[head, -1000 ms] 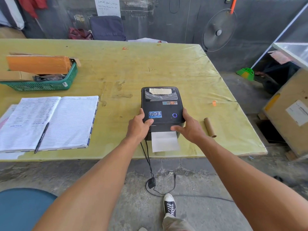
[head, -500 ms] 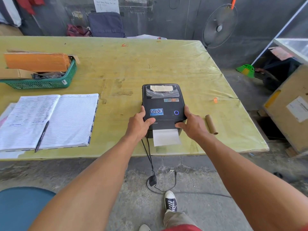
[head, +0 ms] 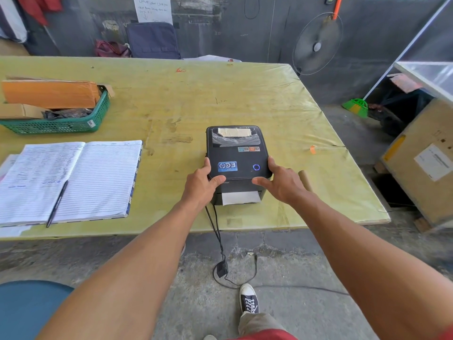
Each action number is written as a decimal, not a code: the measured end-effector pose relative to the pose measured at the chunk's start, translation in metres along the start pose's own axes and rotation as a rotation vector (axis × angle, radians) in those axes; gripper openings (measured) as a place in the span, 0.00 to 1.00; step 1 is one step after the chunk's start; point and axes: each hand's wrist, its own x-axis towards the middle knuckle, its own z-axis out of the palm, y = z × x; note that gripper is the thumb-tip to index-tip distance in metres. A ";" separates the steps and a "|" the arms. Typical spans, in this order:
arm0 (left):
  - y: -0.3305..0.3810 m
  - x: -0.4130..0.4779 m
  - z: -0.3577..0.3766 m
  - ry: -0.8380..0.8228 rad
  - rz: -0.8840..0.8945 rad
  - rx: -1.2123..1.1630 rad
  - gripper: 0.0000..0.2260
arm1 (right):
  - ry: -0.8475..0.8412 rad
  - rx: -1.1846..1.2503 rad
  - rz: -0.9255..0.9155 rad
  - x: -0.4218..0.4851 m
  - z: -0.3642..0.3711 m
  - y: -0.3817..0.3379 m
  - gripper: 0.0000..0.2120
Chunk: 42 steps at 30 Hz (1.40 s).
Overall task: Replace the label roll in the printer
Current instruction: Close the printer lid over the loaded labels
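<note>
A black label printer (head: pixel 236 158) sits near the front edge of the yellow-green table (head: pixel 220 99), lid closed, its round button lit blue. A white label (head: pixel 240 198) sticks out of its front slot. My left hand (head: pixel 201 184) grips the printer's front left corner, thumb on the lid. My right hand (head: pixel 282 181) holds the front right corner, fingers spread over the edge. An empty cardboard core (head: pixel 305 179) lies on the table just right of my right hand, partly hidden by it. The roll inside shows dimly through the lid window.
An open lined notebook (head: pixel 73 177) with a pen (head: pixel 56 203) lies to the left. A green basket (head: pixel 61 123) with cardboard stands at far left. Black cables (head: pixel 217 231) hang from the printer to the floor. A large cardboard box (head: pixel 421 163) stands right of the table, and a fan (head: pixel 317 44) behind it.
The printer has slid a little away from the table's front edge between my hands. The label now sticks out less far over the table. My right fingers have spread onto the lid corner.
</note>
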 end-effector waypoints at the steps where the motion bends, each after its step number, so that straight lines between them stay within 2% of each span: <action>1: 0.000 0.000 0.000 0.002 0.000 0.004 0.34 | -0.001 -0.005 0.002 0.000 0.000 -0.001 0.43; 42: 0.006 -0.003 0.001 0.011 -0.053 0.015 0.34 | -0.029 -0.012 -0.019 0.004 0.000 0.003 0.43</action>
